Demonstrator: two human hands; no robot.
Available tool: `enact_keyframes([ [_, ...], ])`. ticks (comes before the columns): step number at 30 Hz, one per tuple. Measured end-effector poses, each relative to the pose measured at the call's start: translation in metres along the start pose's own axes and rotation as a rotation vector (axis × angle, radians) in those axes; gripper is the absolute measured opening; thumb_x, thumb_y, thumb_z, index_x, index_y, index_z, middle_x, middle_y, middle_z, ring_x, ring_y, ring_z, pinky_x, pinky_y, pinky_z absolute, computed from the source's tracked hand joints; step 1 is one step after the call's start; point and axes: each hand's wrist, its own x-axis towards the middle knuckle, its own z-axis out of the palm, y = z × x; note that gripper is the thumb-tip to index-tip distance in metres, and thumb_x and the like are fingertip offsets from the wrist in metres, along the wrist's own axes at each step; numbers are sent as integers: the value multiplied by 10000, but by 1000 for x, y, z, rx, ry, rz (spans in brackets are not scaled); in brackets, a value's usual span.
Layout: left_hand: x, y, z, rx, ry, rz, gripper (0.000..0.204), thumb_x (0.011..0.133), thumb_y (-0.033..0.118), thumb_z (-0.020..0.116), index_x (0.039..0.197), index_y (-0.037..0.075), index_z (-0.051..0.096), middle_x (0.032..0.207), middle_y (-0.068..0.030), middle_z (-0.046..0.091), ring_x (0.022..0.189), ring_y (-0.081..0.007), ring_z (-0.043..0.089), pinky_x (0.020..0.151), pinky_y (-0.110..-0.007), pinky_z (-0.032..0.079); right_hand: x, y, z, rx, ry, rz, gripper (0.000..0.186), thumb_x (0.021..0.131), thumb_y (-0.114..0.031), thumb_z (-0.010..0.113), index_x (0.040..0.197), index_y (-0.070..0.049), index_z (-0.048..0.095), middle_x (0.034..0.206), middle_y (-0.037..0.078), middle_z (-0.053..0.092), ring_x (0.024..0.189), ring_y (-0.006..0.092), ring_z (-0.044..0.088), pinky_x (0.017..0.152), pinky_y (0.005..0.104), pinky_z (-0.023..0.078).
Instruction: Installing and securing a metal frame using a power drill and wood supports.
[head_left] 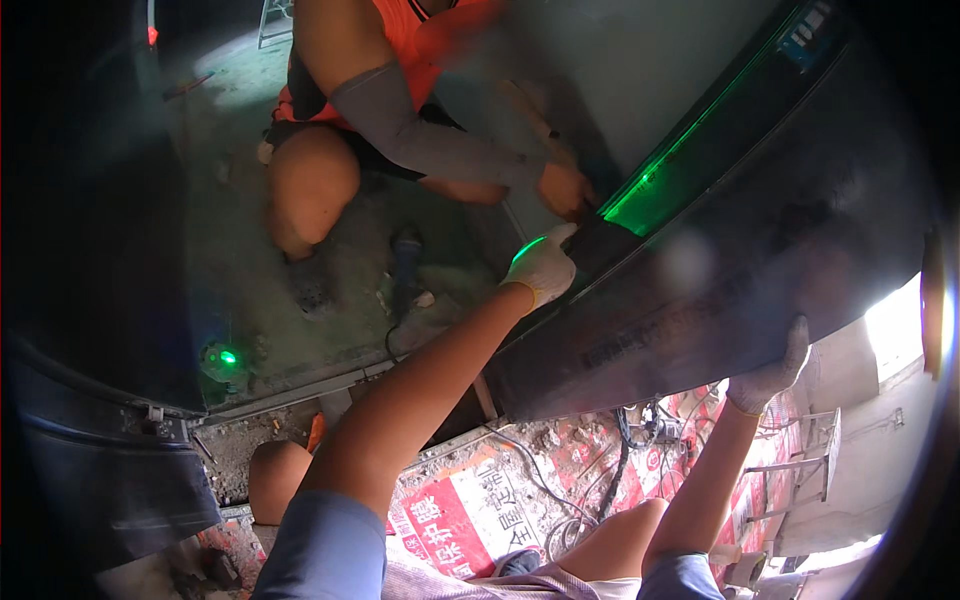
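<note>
A long dark panel (690,300) slants from the middle up to the upper right, with green light along its far side. My left hand (545,268), in a pale work glove, is closed at the panel's near-left end, and its fingers are partly hidden. My right hand (772,378), also gloved, grips the panel's lower edge at the right. Just beyond my left hand, a co-worker's bare hand (567,190) reaches down to the same end of the panel.
A co-worker in an orange top (408,30) crouches opposite on the greenish floor. A laser level (224,360) glows green at left, and a dark hand tool (405,262) lies near the co-worker. Below are a metal threshold (300,392), rubble, cables (560,495) and red-and-white floor sheeting (445,525).
</note>
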Motion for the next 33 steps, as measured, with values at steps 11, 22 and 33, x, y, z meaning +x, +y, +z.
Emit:
enact_keyframes([
  [11,82,-40,-174,-793,-467,-486,145,871,165,717,902,83,832,911,-149,774,877,-285,728,817,-414,602,5,-5,-2,6,-69,-47,413,1042,-259,587,1328,32,652,1278,143,704,1160,261,683,996,395,560],
  [22,69,-119,-175,-1316,-276,-297,651,981,-29,524,1614,96,436,873,-200,718,646,-249,646,559,-426,472,-12,26,25,219,-107,108,384,1064,-273,550,1279,29,652,1157,111,712,1036,212,681,885,344,555],
  [33,121,-56,-243,-725,371,-169,338,922,-29,576,1194,20,771,804,-89,724,720,-205,697,605,-359,510,-5,6,17,-12,4,-22,434,1052,-304,549,1307,38,627,1158,115,693,1034,208,668,893,341,536],
])
